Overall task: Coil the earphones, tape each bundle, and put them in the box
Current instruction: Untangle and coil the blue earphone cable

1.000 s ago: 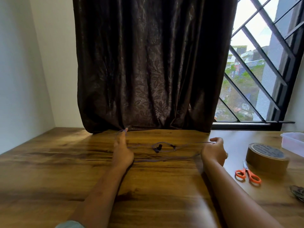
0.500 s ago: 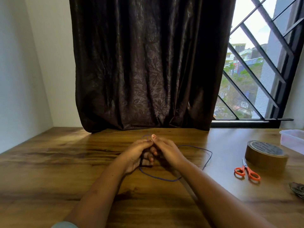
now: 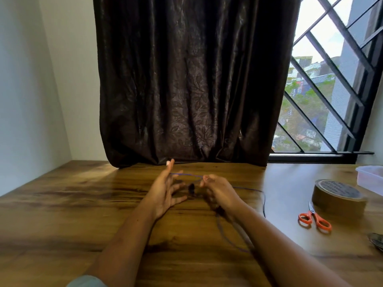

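A thin purple earphone cord (image 3: 186, 174) stretches between my two hands above the wooden table (image 3: 62, 204). My left hand (image 3: 165, 191) stands upright with straight, spread fingers, and the cord runs across them. My right hand (image 3: 217, 191) pinches the cord between thumb and fingertips. A dark earbud (image 3: 191, 188) hangs between the hands. The cord's loose length (image 3: 263, 201) loops to the right and back under my right forearm. The clear plastic box (image 3: 371, 177) sits at the far right edge, beside a brown tape roll (image 3: 337, 195).
Orange-handled scissors (image 3: 315, 218) lie in front of the tape roll. Another dark cord bundle (image 3: 377, 242) shows at the right edge. A dark curtain (image 3: 186, 79) hangs behind the table, with a barred window (image 3: 331, 90) to its right.
A second ago my hands were far apart, then they met at the middle. Now they have parted a little, my left hand's fingers have spread, and the cord is drawn between them.
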### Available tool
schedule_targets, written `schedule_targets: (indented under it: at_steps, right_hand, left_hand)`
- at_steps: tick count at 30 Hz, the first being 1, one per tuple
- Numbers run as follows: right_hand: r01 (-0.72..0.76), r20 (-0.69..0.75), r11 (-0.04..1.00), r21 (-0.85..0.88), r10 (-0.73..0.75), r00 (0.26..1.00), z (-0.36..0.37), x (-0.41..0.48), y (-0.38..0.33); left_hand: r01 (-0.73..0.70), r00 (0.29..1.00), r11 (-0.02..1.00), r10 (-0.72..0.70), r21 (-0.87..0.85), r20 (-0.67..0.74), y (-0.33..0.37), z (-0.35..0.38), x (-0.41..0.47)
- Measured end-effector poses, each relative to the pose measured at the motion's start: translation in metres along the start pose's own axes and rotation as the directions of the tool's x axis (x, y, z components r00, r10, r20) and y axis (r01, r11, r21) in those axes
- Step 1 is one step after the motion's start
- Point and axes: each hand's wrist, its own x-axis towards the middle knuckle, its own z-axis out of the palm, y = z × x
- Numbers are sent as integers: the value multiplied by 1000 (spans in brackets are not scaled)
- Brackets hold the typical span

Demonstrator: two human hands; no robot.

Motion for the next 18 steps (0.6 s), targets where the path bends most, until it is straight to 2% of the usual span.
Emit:
schedule_targets:
  at_steps: [3,6,10,14,18]
  right_hand:
    - [-35,-304,968,-248,-43,952,-26,7,6]
    - [-157,-513,956,-247,8,858,-52,9,18]
    - [-230,-575,935,-271,34,818,-61,13,23]
    - [-227,-631,947,-228,34,775,-63,15,24]
    - [-177,-637,970,-166,31,770,-62,13,24]
  left_hand:
    - [-100,989,992,107,71,-106,-2,-1,4]
    - [-125,981,991,129,38,-142,-3,-3,7]
    - [-134,981,991,132,-4,-145,-3,-9,5]
    - [-62,994,997,65,44,-92,0,-7,1]
    - [50,996,998,-48,-31,73,7,-15,0]
